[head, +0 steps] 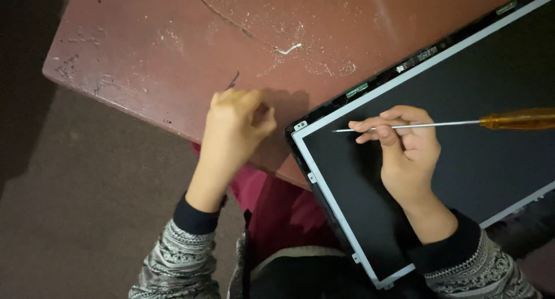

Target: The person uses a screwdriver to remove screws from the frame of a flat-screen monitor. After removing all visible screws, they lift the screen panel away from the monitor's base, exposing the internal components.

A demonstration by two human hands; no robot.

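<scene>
Your right hand (pixel 407 151) pinches the screwdriver (pixel 462 123) by its shaft above the screen panel (pixel 462 160), which lies on the table (pixel 173 45) with its metal frame bare. Your left hand (pixel 234 131) is curled shut on the table beside the panel's corner, perhaps around something small; the panel's brackets look still attached.

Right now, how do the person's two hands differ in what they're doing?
The right hand holds a long screwdriver by its shaft over the dark screen panel; the left hand holds no visible tool. The right rests on the panel, while the left sits loosely curled on the worn reddish table. Both wear patterned sleeves.
</scene>
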